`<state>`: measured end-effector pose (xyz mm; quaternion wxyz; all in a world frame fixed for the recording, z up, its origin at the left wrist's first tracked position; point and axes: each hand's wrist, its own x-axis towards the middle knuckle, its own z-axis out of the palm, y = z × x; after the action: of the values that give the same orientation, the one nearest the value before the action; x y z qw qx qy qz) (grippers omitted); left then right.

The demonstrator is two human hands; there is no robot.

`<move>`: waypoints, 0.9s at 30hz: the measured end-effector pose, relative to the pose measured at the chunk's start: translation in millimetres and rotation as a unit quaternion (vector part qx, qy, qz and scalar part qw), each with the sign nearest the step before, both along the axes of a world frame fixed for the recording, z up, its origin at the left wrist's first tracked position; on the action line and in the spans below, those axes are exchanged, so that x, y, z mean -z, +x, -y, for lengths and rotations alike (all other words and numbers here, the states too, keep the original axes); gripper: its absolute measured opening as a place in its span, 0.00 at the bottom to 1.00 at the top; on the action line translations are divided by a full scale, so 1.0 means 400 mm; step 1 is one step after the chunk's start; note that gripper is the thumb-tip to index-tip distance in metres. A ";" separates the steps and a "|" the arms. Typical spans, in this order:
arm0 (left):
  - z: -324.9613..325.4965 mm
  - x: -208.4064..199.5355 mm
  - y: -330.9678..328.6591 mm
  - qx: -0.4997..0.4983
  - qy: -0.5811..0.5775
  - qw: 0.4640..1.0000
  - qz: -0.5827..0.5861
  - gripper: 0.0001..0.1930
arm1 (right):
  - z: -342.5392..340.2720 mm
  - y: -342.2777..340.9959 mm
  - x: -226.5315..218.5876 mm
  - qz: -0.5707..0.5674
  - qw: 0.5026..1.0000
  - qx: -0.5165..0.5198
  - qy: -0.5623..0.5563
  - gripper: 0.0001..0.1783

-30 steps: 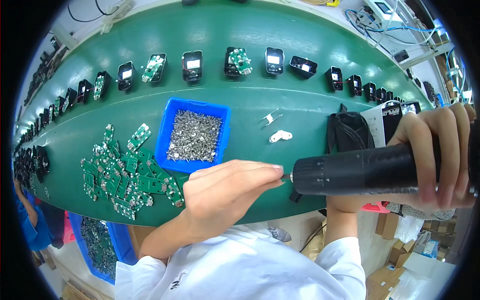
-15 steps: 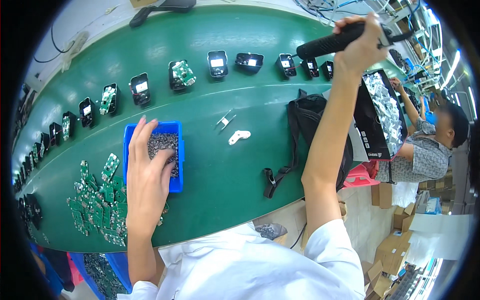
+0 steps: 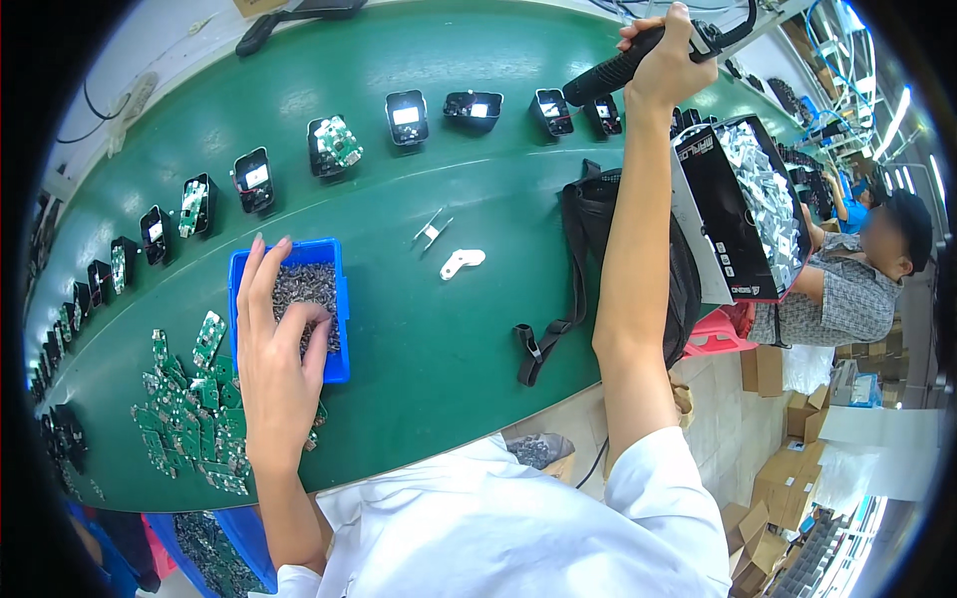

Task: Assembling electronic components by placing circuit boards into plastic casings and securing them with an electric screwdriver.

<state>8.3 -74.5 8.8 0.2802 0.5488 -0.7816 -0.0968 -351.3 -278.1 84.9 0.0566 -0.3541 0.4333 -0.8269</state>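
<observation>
My left hand (image 3: 271, 349) is over a blue bin (image 3: 342, 299) of small dark metal screws (image 3: 309, 284). Its thumb and bent index finger meet in a pinch, while other fingers stretch toward the bin's far rim. Whatever lies between the fingertips is too small to make out. Up at the far right, my right hand (image 3: 670, 68) grips a black corded electric screwdriver (image 3: 610, 78). The tool's front end points left, near a black casing (image 3: 551, 112) with a white rectangle inside. Another casing (image 3: 602, 116) stands just below the tool.
Several black casings (image 3: 407, 118) form a curved row, some with green circuit boards. A board pile (image 3: 194, 419) lies beside the bin. White parts (image 3: 463, 263), a black bag (image 3: 588, 229) and a box of pale pieces (image 3: 733, 214) lie rightward. A person (image 3: 857, 279) sits beyond.
My left thumb and index finger have drawn together over the screws. My right hand and the screwdriver appear farther left and higher. The whole view has shifted slightly.
</observation>
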 end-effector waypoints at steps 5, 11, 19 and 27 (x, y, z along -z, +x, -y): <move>0.004 0.003 -0.008 0.000 -0.001 1.000 0.001 0.05 | 0.008 -0.007 0.005 0.006 1.000 0.001 0.008 0.18; 0.004 0.007 -0.016 -0.001 -0.003 1.000 0.000 0.04 | 0.015 -0.017 0.029 -0.034 0.995 -0.091 0.005 0.18; 0.000 0.008 -0.021 0.004 0.012 1.000 0.002 0.04 | 0.038 0.000 0.016 -0.185 0.969 -0.110 0.122 0.20; 0.019 0.035 -0.031 0.010 0.010 1.000 -0.025 0.06 | 0.153 -0.212 0.093 -0.171 0.979 -0.087 0.065 0.21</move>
<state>-4.0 -82.1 -5.1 0.2926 0.5409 -0.7792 -0.1213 -436.0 -339.3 47.6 0.0769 -0.5219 0.4571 -0.7161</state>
